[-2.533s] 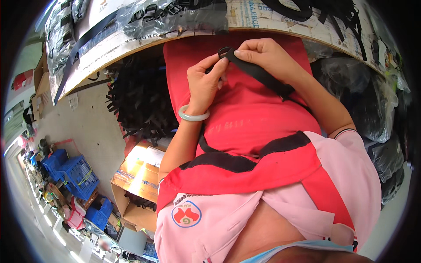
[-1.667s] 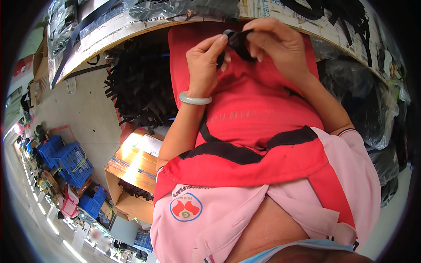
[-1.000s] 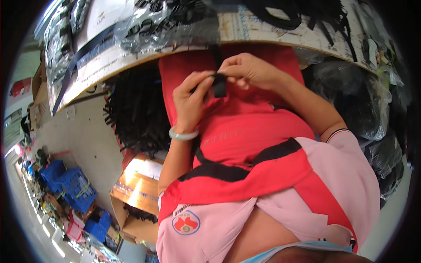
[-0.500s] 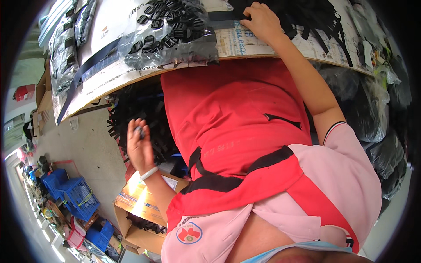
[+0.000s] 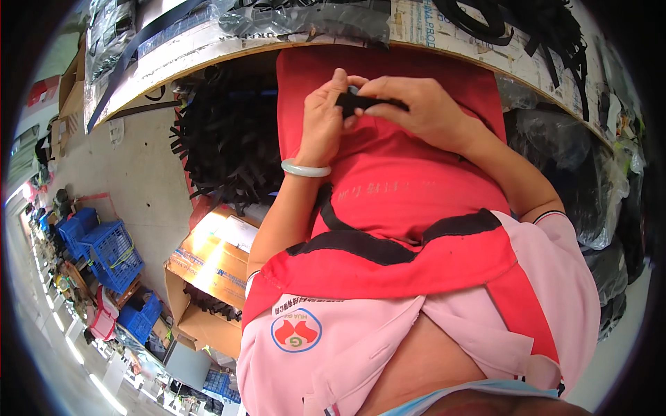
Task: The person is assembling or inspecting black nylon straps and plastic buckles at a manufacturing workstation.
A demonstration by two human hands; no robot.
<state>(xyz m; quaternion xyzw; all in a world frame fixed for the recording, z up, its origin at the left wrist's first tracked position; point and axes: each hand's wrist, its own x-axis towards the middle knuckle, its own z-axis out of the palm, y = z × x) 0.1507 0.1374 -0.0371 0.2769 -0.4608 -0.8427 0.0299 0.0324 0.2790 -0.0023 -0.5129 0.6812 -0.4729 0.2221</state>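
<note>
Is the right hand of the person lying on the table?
No, the right hand is near the left hand, holding a black strap over the red apron.

Wide fisheye view, downward from head height

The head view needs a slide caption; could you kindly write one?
Left hand and right hand hold a black strap over a red apron.

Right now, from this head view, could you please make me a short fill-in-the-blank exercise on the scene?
1. The left hand and the right hand grip a strap whose colour is ____.
2. The hand whose wrist wears the pale bangle is the ____ one.
3. The apron is mainly ____.
4. The plastic crates are ____.

Missing words: black; left; red; blue.
</note>
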